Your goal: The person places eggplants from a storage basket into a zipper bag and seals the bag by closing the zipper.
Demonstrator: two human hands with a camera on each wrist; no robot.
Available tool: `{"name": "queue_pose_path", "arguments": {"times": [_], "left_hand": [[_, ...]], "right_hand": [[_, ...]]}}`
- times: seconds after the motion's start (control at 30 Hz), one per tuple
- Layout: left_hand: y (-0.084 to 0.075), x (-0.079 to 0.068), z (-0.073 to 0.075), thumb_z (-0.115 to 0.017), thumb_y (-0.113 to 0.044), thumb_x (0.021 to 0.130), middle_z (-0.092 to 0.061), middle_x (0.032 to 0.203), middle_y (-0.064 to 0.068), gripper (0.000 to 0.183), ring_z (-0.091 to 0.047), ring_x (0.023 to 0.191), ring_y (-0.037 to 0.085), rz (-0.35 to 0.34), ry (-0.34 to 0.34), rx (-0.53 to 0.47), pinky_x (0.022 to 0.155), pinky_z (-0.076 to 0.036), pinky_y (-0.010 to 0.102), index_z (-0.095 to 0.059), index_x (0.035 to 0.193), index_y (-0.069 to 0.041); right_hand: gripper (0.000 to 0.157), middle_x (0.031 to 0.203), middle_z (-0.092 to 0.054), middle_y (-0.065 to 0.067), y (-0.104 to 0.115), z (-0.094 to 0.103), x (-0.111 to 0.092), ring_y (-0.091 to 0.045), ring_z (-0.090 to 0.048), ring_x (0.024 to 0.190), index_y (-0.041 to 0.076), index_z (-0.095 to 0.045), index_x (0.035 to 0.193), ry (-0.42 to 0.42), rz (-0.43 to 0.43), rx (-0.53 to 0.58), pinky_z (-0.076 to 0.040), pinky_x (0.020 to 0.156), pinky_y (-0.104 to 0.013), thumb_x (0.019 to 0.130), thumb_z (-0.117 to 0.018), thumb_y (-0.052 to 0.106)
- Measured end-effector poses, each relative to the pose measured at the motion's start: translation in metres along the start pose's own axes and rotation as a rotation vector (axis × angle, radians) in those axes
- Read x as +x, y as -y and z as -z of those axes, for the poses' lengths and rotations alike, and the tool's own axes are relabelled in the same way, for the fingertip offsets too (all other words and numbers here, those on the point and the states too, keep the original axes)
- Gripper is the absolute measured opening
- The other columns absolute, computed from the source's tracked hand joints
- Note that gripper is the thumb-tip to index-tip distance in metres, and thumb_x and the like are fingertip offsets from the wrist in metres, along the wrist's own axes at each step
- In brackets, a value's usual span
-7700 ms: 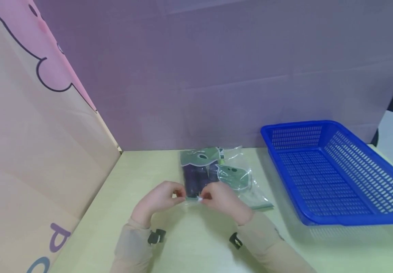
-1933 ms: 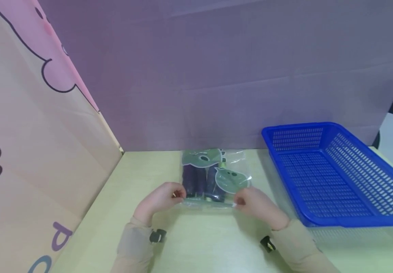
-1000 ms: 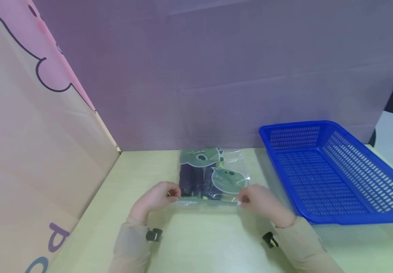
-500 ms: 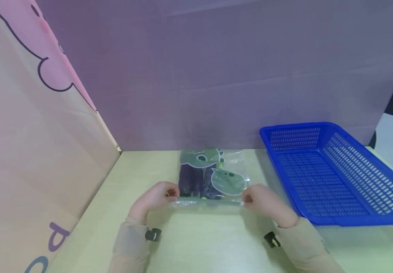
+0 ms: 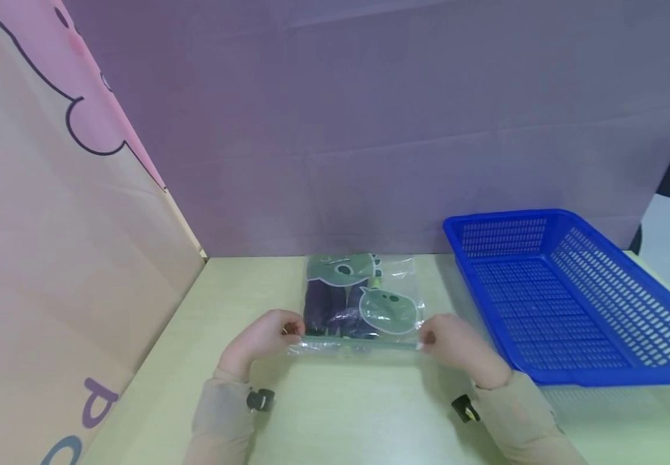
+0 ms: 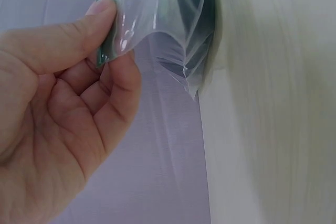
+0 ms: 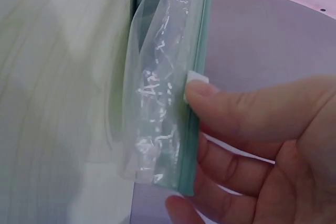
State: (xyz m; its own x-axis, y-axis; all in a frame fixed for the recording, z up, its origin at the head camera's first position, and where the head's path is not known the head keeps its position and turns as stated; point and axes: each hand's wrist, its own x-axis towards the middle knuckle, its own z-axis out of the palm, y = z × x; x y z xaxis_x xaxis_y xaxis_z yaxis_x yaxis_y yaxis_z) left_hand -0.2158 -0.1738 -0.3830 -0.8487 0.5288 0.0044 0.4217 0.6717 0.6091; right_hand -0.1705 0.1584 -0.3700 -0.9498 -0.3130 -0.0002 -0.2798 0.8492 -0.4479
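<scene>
A clear slider zip bag [image 5: 389, 312] with green cartoon prints lies at the back middle of the table, its green zip strip [image 5: 358, 342] facing me. Dark purple long things [image 5: 325, 307] show through its left half. My left hand [image 5: 265, 336] pinches the zip's left corner between thumb and fingers. At the zip's right part, my right hand [image 5: 457, 342] pinches the white slider [image 7: 197, 78], with its thumb over it. In the right wrist view, a short length of green strip runs past the slider to the bag's end.
A blue plastic basket [image 5: 480, 310] with a lattice floor stands to the right of the bag. Behind the table hangs a purple-grey cloth [image 5: 335, 129]. A printed cloth panel [image 5: 79, 258] borders the left side.
My right hand has slid the white slider from near the left corner rightward along the zip, the last stretch slowly. My left hand stays on its corner. The bag lies flatter and straighter.
</scene>
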Motion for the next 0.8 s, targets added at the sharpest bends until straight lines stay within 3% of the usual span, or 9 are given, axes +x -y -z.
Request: {"name": "queue_pose_path", "arguments": {"times": [0.8], "left_hand": [[0.0058, -0.0007, 0.0018, -0.062, 0.006, 0.082, -0.062, 0.077, -0.001, 0.013, -0.055, 0.075, 0.010, -0.010, 0.005, -0.005, 0.072, -0.049, 0.025, -0.062, 0.079, -0.006]], "right_hand": [[0.006, 0.076, -0.067, -0.003, -0.0008, 0.0095, -0.0032, -0.018, -0.059, 0.069, 0.008, -0.066, 0.073, -0.006, -0.029, -0.044, -0.053, 0.067, -0.039, 0.076, -0.071, 0.008]]}}
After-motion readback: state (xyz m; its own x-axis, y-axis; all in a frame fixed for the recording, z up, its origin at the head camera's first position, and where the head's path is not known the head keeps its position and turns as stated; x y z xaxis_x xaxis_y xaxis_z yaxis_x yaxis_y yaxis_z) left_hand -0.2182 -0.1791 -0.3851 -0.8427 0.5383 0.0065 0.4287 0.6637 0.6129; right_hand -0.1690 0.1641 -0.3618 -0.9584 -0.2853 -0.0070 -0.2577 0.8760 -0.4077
